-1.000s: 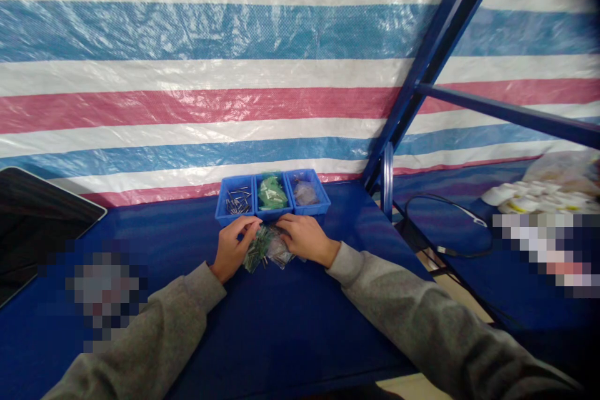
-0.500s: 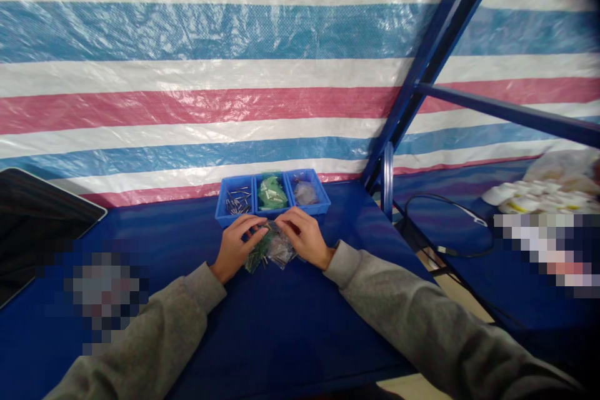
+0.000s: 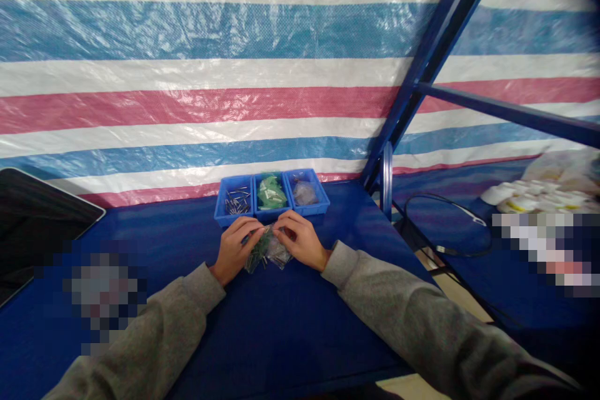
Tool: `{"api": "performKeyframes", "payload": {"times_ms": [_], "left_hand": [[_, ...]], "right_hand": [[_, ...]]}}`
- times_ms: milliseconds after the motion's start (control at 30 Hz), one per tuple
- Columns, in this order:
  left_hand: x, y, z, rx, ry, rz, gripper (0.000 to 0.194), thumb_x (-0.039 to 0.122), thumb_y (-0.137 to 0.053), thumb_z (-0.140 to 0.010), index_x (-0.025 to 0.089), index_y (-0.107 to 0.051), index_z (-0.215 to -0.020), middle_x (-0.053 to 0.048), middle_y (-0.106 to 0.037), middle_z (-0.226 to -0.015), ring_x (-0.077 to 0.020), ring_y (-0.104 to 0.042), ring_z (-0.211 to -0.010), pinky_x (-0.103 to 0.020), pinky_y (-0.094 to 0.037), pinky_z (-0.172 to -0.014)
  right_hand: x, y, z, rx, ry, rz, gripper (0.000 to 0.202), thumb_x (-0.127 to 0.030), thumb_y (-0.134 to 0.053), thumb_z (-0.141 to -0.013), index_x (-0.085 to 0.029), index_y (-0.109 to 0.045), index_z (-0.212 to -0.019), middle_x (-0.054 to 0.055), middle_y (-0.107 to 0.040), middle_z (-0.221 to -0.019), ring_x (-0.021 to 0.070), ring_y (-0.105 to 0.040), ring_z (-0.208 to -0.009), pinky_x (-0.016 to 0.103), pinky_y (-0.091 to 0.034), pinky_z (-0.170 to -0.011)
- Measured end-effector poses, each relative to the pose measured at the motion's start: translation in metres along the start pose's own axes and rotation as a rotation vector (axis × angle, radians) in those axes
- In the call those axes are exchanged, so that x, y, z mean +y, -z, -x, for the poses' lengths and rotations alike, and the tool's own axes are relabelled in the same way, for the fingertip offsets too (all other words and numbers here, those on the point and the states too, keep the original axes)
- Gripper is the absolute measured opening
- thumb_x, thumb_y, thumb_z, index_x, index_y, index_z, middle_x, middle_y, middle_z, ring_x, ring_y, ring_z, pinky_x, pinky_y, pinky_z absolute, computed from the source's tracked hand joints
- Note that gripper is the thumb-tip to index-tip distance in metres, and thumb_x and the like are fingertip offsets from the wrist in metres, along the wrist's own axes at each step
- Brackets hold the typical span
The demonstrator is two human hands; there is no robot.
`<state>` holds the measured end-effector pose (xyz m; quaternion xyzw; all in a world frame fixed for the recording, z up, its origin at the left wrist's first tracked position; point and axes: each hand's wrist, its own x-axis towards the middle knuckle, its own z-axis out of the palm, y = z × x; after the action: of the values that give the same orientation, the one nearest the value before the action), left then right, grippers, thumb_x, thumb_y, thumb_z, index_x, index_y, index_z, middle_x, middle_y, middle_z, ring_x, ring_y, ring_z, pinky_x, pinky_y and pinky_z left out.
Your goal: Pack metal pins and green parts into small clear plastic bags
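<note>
My left hand (image 3: 238,247) is closed, thumb and fingertips pinched at the upper edge of a small clear plastic bag (image 3: 269,231). From the other side my right hand (image 3: 302,239) pinches the same edge, its fingertips close to the left ones. The bag is partly hidden by my fingers, and its contents are hard to make out. Just below lie small packets (image 3: 280,254) of clear and green plastic with thin metal pins in them. Right behind my hands stand three joined blue bins: a left bin (image 3: 221,207) with loose metal pins, a middle one with green bags (image 3: 272,192), a right one with clear bags (image 3: 304,193).
A dark screen-like panel (image 3: 42,225) leans in at the left, near a blurred-out object (image 3: 104,290). Right of the blue table (image 3: 300,337) rises a blue metal frame (image 3: 398,106). Beyond it are a black cable (image 3: 450,254) and white rolls (image 3: 529,197) on another table.
My right hand has shifted slightly left and down, bringing its fingertips nearer to my left hand's at the bag's edge. The left hand has barely moved.
</note>
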<state>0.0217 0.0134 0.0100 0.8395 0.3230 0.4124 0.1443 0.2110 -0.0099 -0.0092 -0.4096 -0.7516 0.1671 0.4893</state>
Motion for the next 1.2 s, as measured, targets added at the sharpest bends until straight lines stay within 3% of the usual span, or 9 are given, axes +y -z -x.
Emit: {"api": "performKeyframes", "payload": {"times_ms": [133, 633, 1200], "left_hand": [[-0.0011, -0.0009, 0.0008, -0.015, -0.012, -0.016, 0.011, 0.023, -0.053, -0.085, 0.017, -0.062, -0.087, -0.005, -0.062, -0.087, -0.0151, -0.056, -0.084, -0.029, -0.045, -0.08], [-0.008, -0.0027, 0.003, 0.019, -0.079, -0.021, 0.02, 0.02, -0.055, -0.084, 0.022, -0.066, -0.101, -0.003, -0.063, -0.086, -0.0141, -0.056, -0.08, -0.027, -0.047, -0.071], [-0.0023, 0.0001, 0.0003, 0.044, 0.031, 0.011, 0.014, 0.025, -0.055, -0.084, 0.018, -0.066, -0.088, -0.004, -0.064, -0.086, -0.015, -0.059, -0.08, -0.029, -0.048, -0.075]], "right_hand": [[0.001, -0.0012, 0.0007, 0.027, 0.02, -0.001, 0.015, -0.026, -0.051, -0.087, -0.018, -0.064, -0.088, 0.005, -0.058, -0.087, 0.0141, -0.054, -0.077, 0.026, -0.045, -0.071], [0.0031, -0.0032, 0.0015, 0.037, 0.035, -0.056, 0.019, -0.026, -0.051, -0.088, -0.019, -0.068, -0.087, 0.004, -0.063, -0.081, 0.0138, -0.059, -0.075, 0.025, -0.047, -0.069], [0.0012, -0.0004, 0.0019, 0.088, -0.047, -0.028, 0.02, -0.03, -0.05, -0.088, -0.018, -0.066, -0.085, 0.002, -0.061, -0.069, 0.0121, -0.052, -0.059, 0.024, -0.04, -0.056]]}}
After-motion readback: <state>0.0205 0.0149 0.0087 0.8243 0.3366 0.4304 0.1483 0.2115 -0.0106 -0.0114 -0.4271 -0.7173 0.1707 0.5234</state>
